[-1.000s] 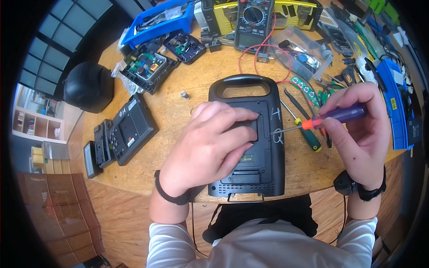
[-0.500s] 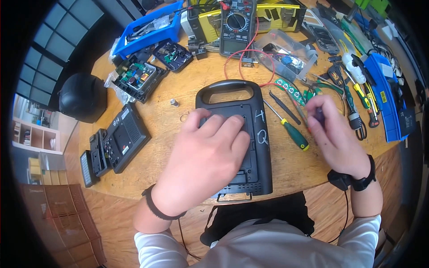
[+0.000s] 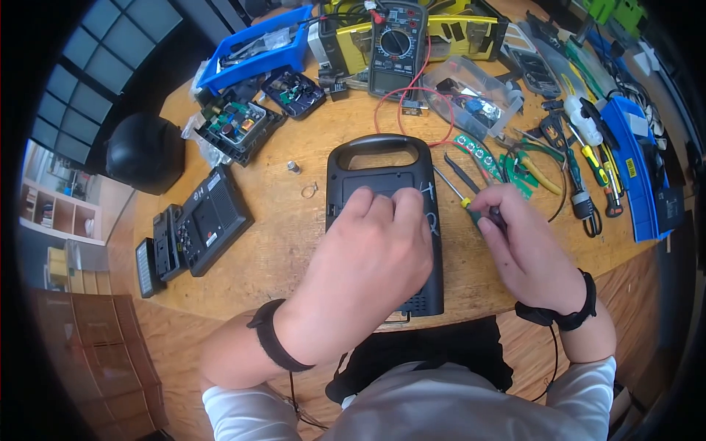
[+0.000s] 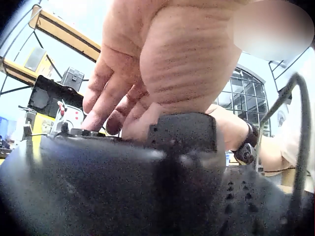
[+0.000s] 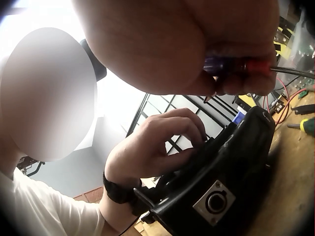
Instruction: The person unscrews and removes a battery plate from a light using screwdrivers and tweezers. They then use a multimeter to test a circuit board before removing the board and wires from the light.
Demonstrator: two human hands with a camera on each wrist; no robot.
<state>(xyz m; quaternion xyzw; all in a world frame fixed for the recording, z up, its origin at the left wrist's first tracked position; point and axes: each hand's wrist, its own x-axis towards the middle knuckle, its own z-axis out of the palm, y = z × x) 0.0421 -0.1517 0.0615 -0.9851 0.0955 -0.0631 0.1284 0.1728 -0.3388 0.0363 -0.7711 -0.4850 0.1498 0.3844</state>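
Observation:
A black device (image 3: 368, 180) with a carry handle (image 3: 379, 140) and chalky "HQ" marks lies on the wooden table. My left hand (image 3: 379, 257) is over its panel, bent fingertips touching it; the left wrist view (image 4: 172, 54) shows the palm side. Just right of the device, my right hand (image 3: 533, 253) grips a screwdriver (image 5: 224, 65) with a purple handle and red collar. In the head view that hand hides most of it. The shaft (image 5: 293, 72) points away from the device in the right wrist view. A round socket (image 5: 215, 202) sits in the device's end.
A second screwdriver (image 3: 465, 201), green and yellow, lies partly behind my right hand. Beyond are pliers (image 3: 540, 175), green circuit boards (image 3: 474, 151), a multimeter (image 3: 397, 51) with red leads and a clear box (image 3: 474, 95). Leftward lie a metal cylinder (image 3: 293, 167), a ring (image 3: 309, 191) and another black unit (image 3: 213, 220).
The right hand has turned the screwdriver from pointing at the device to mostly hidden, and has come back closer to it. The left fingers have drawn together over the panel.

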